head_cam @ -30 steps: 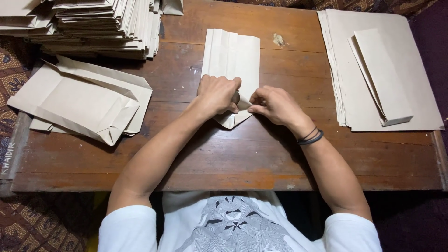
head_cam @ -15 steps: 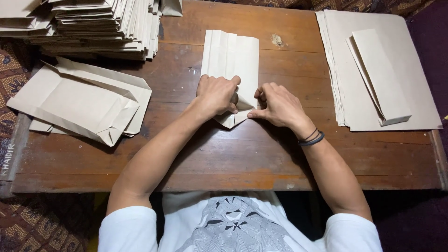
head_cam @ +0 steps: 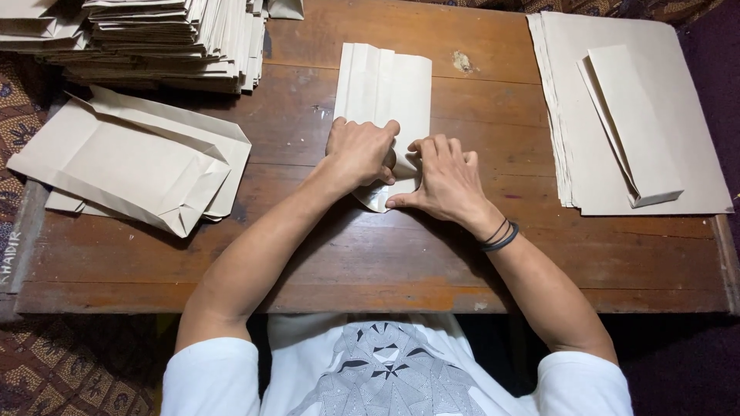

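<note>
Both hands had drawn closer together over the last second, the right hand point(head_cam: 443, 181) sliding left along the bag's near end until its fingers met the left. The left hand point(head_cam: 361, 152) lay knuckles-up on the bag point(head_cam: 383, 92), fingers curled and pressing down. The right hand was spread flat, thumb along the lower edge, holding a folded corner in place. The bag, a narrow pale paper piece with lengthwise creases, lay upright at the middle of the desk point(head_cam: 370, 254), its near end hidden under both hands and a small point of paper poking out beneath them.

By the look of it, the bottom fold was being pressed shut. The next move would call for firm, even rubbing along that crease without letting the flaps spring open.

Finished bags point(head_cam: 131, 166) lay at the left, a tall stack point(head_cam: 154, 38) stood behind them, and flat sheets point(head_cam: 632, 115) with one folded piece on top waited at the right.
</note>
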